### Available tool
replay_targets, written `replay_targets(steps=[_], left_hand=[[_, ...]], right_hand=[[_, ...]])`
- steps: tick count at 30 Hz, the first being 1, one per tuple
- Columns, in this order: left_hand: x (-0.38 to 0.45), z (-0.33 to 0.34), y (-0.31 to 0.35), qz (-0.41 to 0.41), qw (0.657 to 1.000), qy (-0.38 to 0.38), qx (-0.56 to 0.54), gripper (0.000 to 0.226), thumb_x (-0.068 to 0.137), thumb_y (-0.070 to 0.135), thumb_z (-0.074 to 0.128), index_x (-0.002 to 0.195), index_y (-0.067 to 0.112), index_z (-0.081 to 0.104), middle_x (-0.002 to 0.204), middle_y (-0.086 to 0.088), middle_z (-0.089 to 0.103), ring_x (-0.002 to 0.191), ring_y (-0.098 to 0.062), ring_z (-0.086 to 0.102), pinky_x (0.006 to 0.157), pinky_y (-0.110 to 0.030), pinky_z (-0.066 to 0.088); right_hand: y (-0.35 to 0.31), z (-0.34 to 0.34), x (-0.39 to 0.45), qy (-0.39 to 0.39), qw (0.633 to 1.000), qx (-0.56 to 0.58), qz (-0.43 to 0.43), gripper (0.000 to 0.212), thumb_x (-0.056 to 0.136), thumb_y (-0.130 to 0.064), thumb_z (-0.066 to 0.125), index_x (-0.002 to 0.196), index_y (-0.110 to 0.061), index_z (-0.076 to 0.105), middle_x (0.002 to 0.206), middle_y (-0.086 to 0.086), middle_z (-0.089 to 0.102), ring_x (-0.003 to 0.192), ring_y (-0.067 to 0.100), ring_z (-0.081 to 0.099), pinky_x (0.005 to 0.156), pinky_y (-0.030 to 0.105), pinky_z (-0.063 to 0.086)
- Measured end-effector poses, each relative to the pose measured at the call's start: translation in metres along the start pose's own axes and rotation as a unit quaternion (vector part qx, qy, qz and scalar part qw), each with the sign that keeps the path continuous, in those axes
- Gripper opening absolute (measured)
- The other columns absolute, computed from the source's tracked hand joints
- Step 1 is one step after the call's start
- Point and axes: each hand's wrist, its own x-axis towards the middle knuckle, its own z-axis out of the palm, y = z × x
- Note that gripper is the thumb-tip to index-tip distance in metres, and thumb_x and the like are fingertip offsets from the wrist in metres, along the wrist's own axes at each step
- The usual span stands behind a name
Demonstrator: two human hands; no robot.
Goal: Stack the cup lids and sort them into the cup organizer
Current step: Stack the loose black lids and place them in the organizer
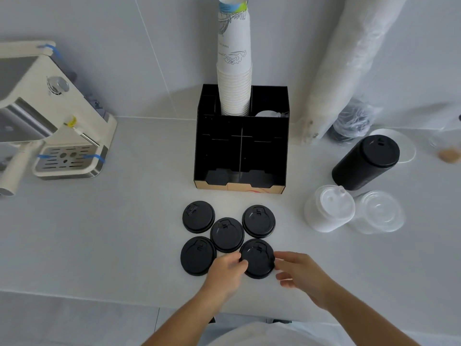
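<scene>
Nearest, two bare forearms reach in from the bottom edge over a pale grey countertop (99, 245).

Left hand (225, 273): fingers curled, fingertips on the left rim of the near-right round black plastic cup lid (257, 257). Right hand (299, 275): fingers loosely bent, fingertips at the right rim of the same lid. Both hands pinch this lid between them; whether it is lifted clear of the counter cannot be told.

Loose lids, five in all, lying flat, raised sides up, in a tight cluster: near-left black lid (197, 255), just beside the left hand; centre black lid (226, 234); far-left black lid (198, 216); far-right black lid (258, 221). Neighbours touch or nearly touch.

Right of the cluster: short stack of white plastic lids (329, 211), tilted; stack of clear plastic lids (379, 213) just beside it; behind these, a tall stack of black lids (365, 163), leaning, partly over a white round plate (406, 146).

Beyond the cluster: black compartmented cup organizer with a brown cardboard front edge (240, 156). Front compartments hold no lids. A tall column of white printed paper cups (234, 71) stands in a rear compartment.

Far left: cream and steel espresso machine (50, 126) with blue tape strips.

Far right: long plastic-wrapped sleeve of cups (344, 66) leaning on the wall.
</scene>
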Motion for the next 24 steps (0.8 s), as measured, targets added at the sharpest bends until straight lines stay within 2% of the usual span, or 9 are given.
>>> replay_targets(steps=[1, 2, 4, 6, 9, 13, 17, 20, 24], left_hand=[[0.0, 0.001, 0.0, -0.005, 1.0, -0.001, -0.021, 0.018, 0.082, 0.022, 0.061, 0.068, 0.029, 0.054, 0.077, -0.008, 0.051, 0.072, -0.017, 0.047, 0.072, -0.029, 0.039], [0.0, 0.002, 0.0, -0.014, 0.998, -0.002, -0.054, 0.019, 0.081, 0.02, 0.061, 0.066, 0.023, 0.05, 0.073, -0.009, 0.047, 0.07, -0.019, 0.043, 0.069, -0.033, 0.037], [-0.001, 0.006, 0.002, -0.032, 0.994, 0.003, -0.105, 0.018, 0.084, 0.014, 0.062, 0.069, 0.019, 0.053, 0.077, -0.01, 0.051, 0.072, -0.021, 0.048, 0.07, -0.034, 0.042], [-0.003, 0.009, 0.004, -0.042, 0.99, 0.008, -0.136, 0.026, 0.086, 0.012, 0.062, 0.063, 0.023, 0.055, 0.08, -0.011, 0.055, 0.075, -0.022, 0.052, 0.073, -0.033, 0.045], [-0.004, 0.012, 0.007, -0.042, 0.984, 0.013, -0.171, 0.041, 0.087, 0.013, 0.065, 0.048, 0.026, 0.061, 0.074, -0.005, 0.059, 0.075, -0.022, 0.058, 0.072, -0.032, 0.051], [-0.006, 0.013, 0.02, -0.026, 0.982, 0.027, -0.187, 0.025, 0.087, 0.018, 0.066, 0.065, 0.027, 0.058, 0.081, 0.001, 0.06, 0.081, -0.017, 0.063, 0.076, -0.03, 0.053], [-0.005, 0.008, 0.037, 0.013, 0.985, 0.028, -0.169, 0.019, 0.084, 0.022, 0.063, 0.075, 0.019, 0.047, 0.082, -0.006, 0.04, 0.081, -0.017, 0.039, 0.079, -0.033, 0.034], [0.0, 0.005, 0.047, 0.019, 0.987, 0.039, -0.154, 0.034, 0.084, 0.021, 0.06, 0.073, 0.001, 0.035, 0.078, -0.009, 0.029, 0.078, -0.024, 0.026, 0.078, -0.032, 0.032], [0.011, 0.007, 0.056, 0.021, 0.99, 0.041, -0.136, 0.032, 0.087, 0.015, 0.056, 0.072, 0.005, 0.029, 0.079, -0.013, 0.027, 0.078, -0.026, 0.02, 0.075, -0.034, 0.025]], right_hand=[[0.0, -0.001, -0.001, 0.004, 1.0, -0.012, -0.001, 0.024, 0.092, -0.019, 0.062, 0.113, -0.019, 0.074, 0.101, 0.009, 0.073, 0.08, 0.018, 0.065, 0.076, 0.029, 0.057], [-0.001, -0.001, -0.001, 0.008, 1.0, -0.023, -0.002, 0.024, 0.091, -0.019, 0.062, 0.112, -0.02, 0.074, 0.104, 0.011, 0.073, 0.081, 0.018, 0.065, 0.076, 0.029, 0.057], [-0.002, -0.003, -0.004, 0.019, 0.999, -0.042, -0.013, 0.021, 0.09, -0.02, 0.063, 0.106, -0.025, 0.076, 0.102, 0.008, 0.074, 0.083, 0.017, 0.064, 0.075, 0.029, 0.056], [-0.004, -0.008, -0.007, 0.036, 0.998, -0.046, -0.028, 0.017, 0.09, -0.021, 0.064, 0.096, -0.03, 0.077, 0.098, 0.003, 0.074, 0.089, 0.018, 0.065, 0.074, 0.028, 0.056], [-0.009, -0.013, -0.008, 0.052, 0.997, -0.036, -0.045, 0.019, 0.089, -0.024, 0.065, 0.105, -0.027, 0.075, 0.101, -0.001, 0.074, 0.094, 0.017, 0.068, 0.069, 0.024, 0.055], [-0.021, -0.015, -0.009, 0.042, 0.997, -0.019, -0.068, 0.02, 0.091, -0.024, 0.065, 0.109, -0.027, 0.074, 0.103, -0.001, 0.074, 0.091, 0.015, 0.069, 0.067, 0.023, 0.053], [-0.039, -0.017, -0.001, 0.037, 0.996, -0.013, -0.079, 0.022, 0.092, -0.023, 0.063, 0.112, -0.023, 0.073, 0.102, 0.002, 0.074, 0.089, 0.019, 0.069, 0.073, 0.029, 0.054], [-0.05, -0.015, 0.006, 0.038, 0.996, -0.012, -0.082, 0.025, 0.092, -0.023, 0.063, 0.115, -0.02, 0.071, 0.104, 0.004, 0.073, 0.089, 0.02, 0.068, 0.074, 0.029, 0.055], [-0.059, -0.015, 0.019, 0.06, 0.994, -0.024, -0.086, 0.027, 0.091, -0.023, 0.062, 0.117, -0.02, 0.07, 0.104, 0.005, 0.072, 0.091, 0.02, 0.066, 0.077, 0.03, 0.055]])
